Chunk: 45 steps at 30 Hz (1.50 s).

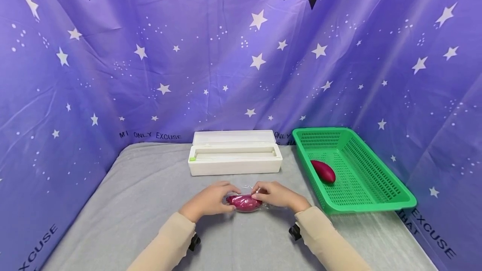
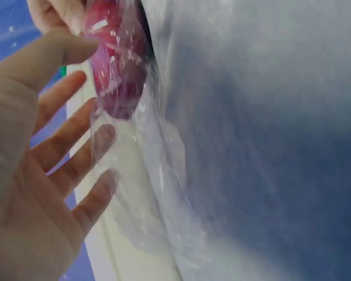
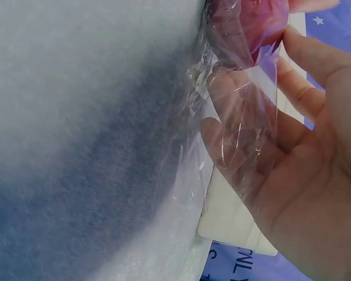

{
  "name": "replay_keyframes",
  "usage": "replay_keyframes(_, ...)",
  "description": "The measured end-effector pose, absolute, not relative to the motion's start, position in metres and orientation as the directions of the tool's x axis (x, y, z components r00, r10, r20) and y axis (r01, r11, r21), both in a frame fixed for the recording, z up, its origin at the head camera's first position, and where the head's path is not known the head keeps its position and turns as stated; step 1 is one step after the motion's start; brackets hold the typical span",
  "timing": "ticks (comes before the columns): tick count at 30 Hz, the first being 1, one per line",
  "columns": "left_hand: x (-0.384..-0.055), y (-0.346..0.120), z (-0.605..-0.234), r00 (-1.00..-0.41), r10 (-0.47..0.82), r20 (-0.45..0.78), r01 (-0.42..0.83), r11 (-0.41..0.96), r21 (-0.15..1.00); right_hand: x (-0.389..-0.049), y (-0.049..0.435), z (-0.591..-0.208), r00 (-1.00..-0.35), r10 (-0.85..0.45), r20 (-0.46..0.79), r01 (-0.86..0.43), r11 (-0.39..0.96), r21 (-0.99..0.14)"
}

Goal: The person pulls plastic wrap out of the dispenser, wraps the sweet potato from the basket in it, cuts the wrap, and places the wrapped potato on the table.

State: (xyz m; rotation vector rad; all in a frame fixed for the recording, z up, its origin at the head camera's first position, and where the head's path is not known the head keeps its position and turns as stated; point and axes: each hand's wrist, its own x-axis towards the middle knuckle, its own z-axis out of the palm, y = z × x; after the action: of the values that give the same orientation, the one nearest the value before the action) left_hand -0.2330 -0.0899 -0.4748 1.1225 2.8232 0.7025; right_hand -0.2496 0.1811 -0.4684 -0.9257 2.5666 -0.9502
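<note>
The dark red sweet potato [image 1: 245, 203] lies on its side in front of me, between my two hands, with crinkled clear plastic film [image 2: 167, 170] around it and trailing past its ends. My left hand [image 1: 212, 200] is spread wide at one end, thumb by the wrapped skin, fingers behind the loose film. My right hand [image 1: 278, 195] is loosely open at the other end, its thumb touching the wrapped sweet potato and its fingers behind the film too. Just beyond my fingers stands a long white box [image 1: 236, 168], its lid [image 1: 234, 137] raised at the back. To my right, a green plastic basket [image 1: 370, 208] holds a second sweet potato [image 1: 323, 171] against its left wall. Grey cloth [image 1: 150, 204] lies under everything; a purple star-printed curtain [image 1: 211, 62] hangs behind.
</note>
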Motion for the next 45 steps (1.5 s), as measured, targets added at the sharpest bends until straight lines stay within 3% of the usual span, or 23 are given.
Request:
replay_keyframes(19,-0.236,-0.073,-0.489,-0.767,0.612,0.193,0.632,0.668,0.393,-0.253,0.18,-0.469,-0.747,-0.664,-0.037,-0.498,0.596,-0.63)
replay_keyframes(24,-0.239,-0.075,-0.489,-0.774,0.611,0.165,0.613,0.658,0.437,-0.254,0.182,-0.471,-0.759,-0.65,-0.029,-0.502,0.613,-0.61)
replay_keyframes(34,-0.253,-0.079,-0.487,-0.746,0.658,0.102,0.576,0.56,0.596,-0.254,0.18,-0.465,-0.763,-0.633,0.129,-0.571,0.569,-0.592)
replay_keyframes(45,-0.268,-0.082,-0.487,-0.715,0.696,0.068,0.548,0.497,0.673,-0.25,0.167,-0.462,-0.697,-0.696,0.172,-0.678,0.561,-0.475)
